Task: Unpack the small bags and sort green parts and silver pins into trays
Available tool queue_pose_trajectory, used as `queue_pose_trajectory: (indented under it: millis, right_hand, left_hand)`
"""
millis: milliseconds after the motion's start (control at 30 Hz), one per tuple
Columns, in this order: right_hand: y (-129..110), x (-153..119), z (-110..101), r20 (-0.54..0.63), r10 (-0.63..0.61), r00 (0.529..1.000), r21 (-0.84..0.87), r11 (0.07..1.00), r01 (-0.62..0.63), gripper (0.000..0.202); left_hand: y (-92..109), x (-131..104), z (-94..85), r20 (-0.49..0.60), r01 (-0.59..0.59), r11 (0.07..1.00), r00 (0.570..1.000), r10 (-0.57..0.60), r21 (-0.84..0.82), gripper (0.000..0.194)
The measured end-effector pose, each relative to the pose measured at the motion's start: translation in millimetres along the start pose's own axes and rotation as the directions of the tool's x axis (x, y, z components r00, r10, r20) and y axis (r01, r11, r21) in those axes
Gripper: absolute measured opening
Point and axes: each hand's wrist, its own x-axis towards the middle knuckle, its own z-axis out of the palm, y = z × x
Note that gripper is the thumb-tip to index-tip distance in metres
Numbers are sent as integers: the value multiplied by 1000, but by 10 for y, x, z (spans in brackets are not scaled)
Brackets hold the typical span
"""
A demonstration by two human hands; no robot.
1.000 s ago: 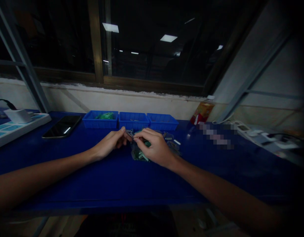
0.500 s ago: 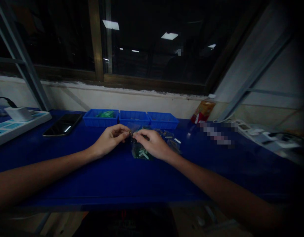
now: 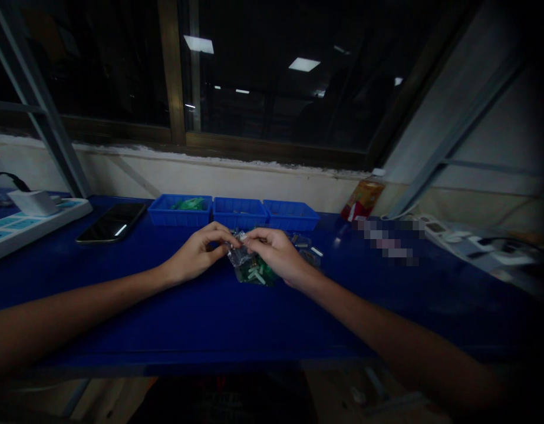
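Observation:
My left hand (image 3: 201,252) pinches the left side of a small clear plastic bag (image 3: 240,253) over the blue table. On the bag's upper right, the fingers of my right hand (image 3: 278,253) are closed as well. Dark bits show inside the bag, too small to name. Under and beside it lies a heap of clear and green bags with pale sticks (image 3: 256,275). More small clear packets (image 3: 310,253) lie just right of my right hand, partly hidden by it.
Three blue trays stand behind my hands: the left tray (image 3: 180,218) holds green plastic. A phone (image 3: 111,223) and a power strip (image 3: 37,222) lie at the left. A bottle (image 3: 363,199) and another power strip (image 3: 457,238) are at the right.
The small clear bag now hangs spread between my hands, lower than before. The brass-coloured piece at my left fingertips no longer shows. Both hands have hardly moved.

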Motion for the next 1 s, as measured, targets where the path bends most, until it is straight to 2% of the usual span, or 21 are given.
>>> queue_pose_trajectory:
  millis: [167,233,333,433,533,600,667,767,833,1000]
  right_hand:
    - [31,7,-6,-88,-183,979,-160,973,167,8]
    - [15,-11,-22,-106,-320,942,-280,918,280,8]
    - [-24,-53,-42,-56,-502,863,-420,796,436,12]
    - [-37,-82,-42,17,-574,819,-489,709,508,17]
    - [-10,-82,-30,51,-584,810,-537,668,515,19]
    - [15,-76,-25,42,-573,819,-556,668,495,22]
    - [30,-71,-24,17,-545,839,-563,688,458,23]
    - [28,-67,-28,-25,-481,876,-549,739,390,13]
    - [17,-57,-30,-51,-433,900,-526,778,344,12]
    - [15,-14,-17,-74,-274,959,-385,895,226,23]
  left_hand:
    - [42,17,13,25,102,995,994,-102,0,14]
    - [62,28,9,47,201,979,979,-199,-39,17]
    - [69,41,-1,81,359,918,933,-350,-168,30]
    - [57,43,-9,117,414,866,910,-397,-280,39]
    - [55,42,-6,135,415,857,910,-393,-304,25]
    - [61,43,4,103,401,856,915,-389,-327,20]
    - [64,45,17,51,356,866,931,-362,-352,19]
    - [58,38,26,1,256,904,962,-272,-343,18]
    - [58,26,21,-11,192,939,979,-204,-287,15]
    - [87,3,0,-1,40,998,999,-40,-50,11]
